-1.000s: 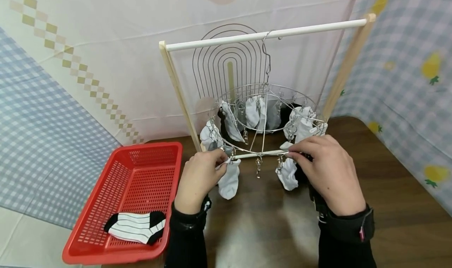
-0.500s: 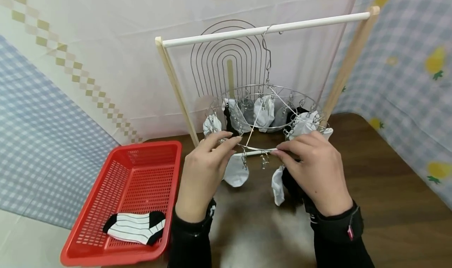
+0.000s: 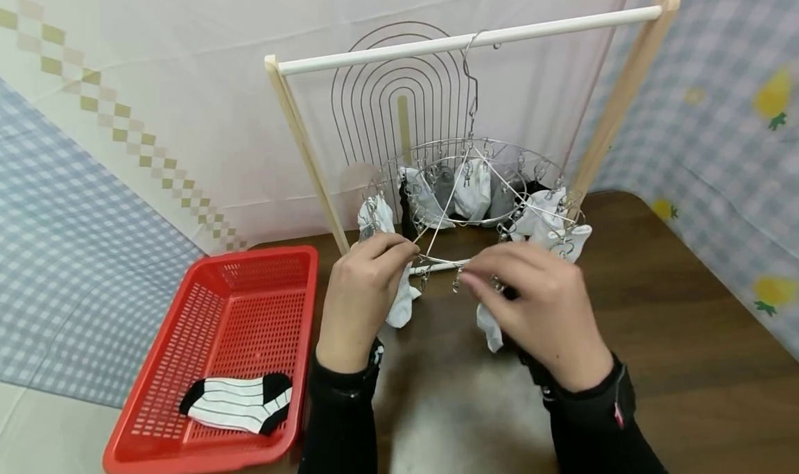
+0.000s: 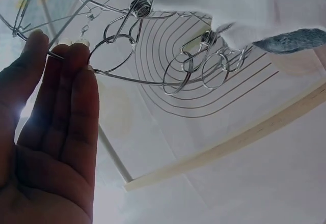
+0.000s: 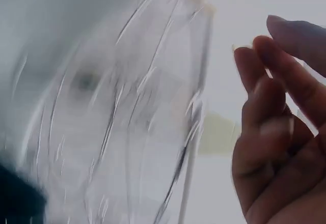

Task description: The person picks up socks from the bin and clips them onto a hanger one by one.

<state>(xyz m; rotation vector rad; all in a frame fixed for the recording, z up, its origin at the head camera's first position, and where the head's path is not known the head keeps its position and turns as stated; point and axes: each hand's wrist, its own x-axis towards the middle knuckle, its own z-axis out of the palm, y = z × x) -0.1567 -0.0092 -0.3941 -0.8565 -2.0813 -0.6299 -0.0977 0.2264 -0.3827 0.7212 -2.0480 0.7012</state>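
A round metal clip hanger (image 3: 442, 260) hangs by its hook from the rack's white bar. My left hand (image 3: 368, 293) pinches its near wire rim at the left; in the left wrist view the thumb and fingers (image 4: 81, 96) lie on opposite sides of the wire. Just right of there, my right hand (image 3: 537, 311) is close by the rim with fingers apart, and the right wrist view shows nothing in them. White socks hang from the clips, one below my left hand (image 3: 401, 306), another at the back (image 3: 472, 189). My right hand partly hides a third white sock (image 3: 490, 327).
At the left stands a red perforated basket (image 3: 306, 300) with a black-and-white striped sock (image 3: 234, 403) inside. Wooden posts (image 3: 306, 155) carry the white bar (image 3: 374, 55) over the brown table (image 3: 674, 307). Patterned cloth covers the walls behind.
The hanger has turned, its back socks shifting right and its front right sock shifting left. My left hand has taken the rim again, and my right hand has let go of it.
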